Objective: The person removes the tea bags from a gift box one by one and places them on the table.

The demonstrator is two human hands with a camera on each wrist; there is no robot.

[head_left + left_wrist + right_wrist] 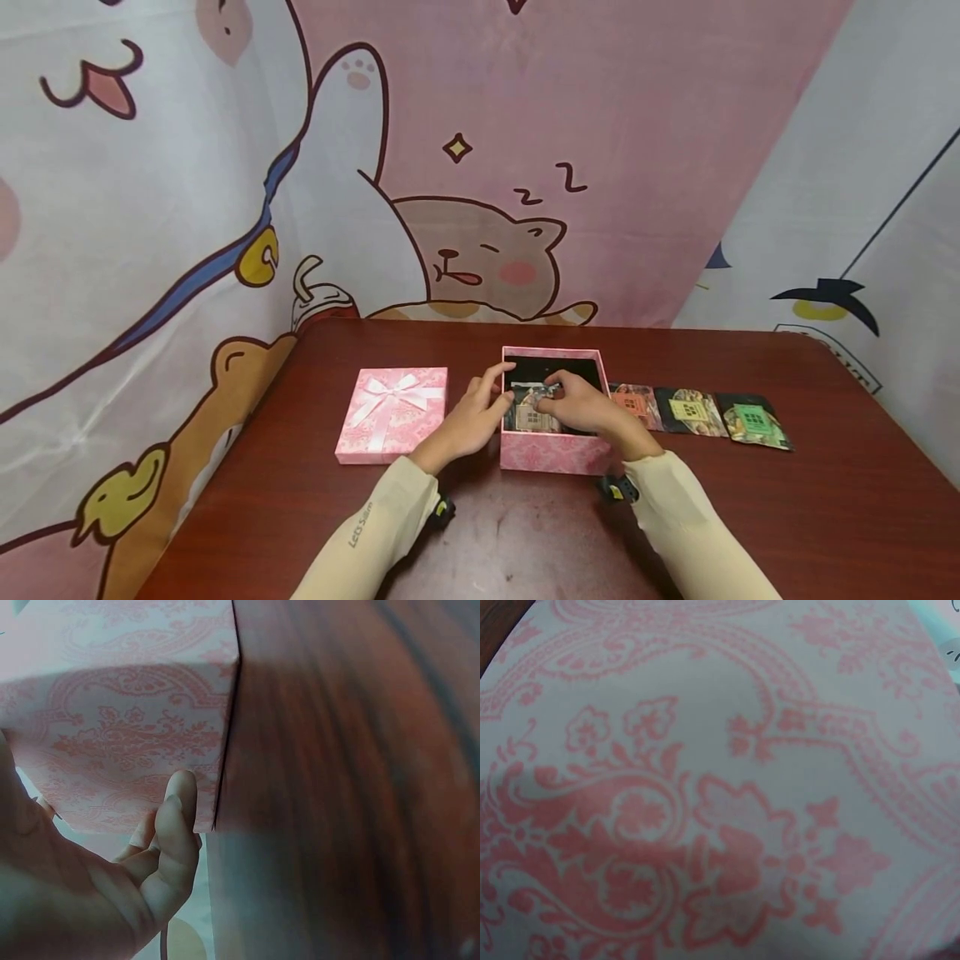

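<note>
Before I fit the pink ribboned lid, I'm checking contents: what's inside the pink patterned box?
In the box, a dark flat packet with a pale label shows; the right hand partly covers it, and anything beneath is hidden.

We see a reddish-brown counter (862, 467) with a streaky wood grain. Behind it we have a printed cloth backdrop (630, 125) in pink and white. On it we make out a sleeping cat (487, 254) under 2 letter Zs (572, 178), a 4-pointed yellow star (457, 148), and a large white figure (225, 150) wearing a blue collar (172, 300) with a yellow bell (258, 258). Lower left, we find a yellow duck-like shape (123, 493); at right, a dark hat (832, 292).
</note>
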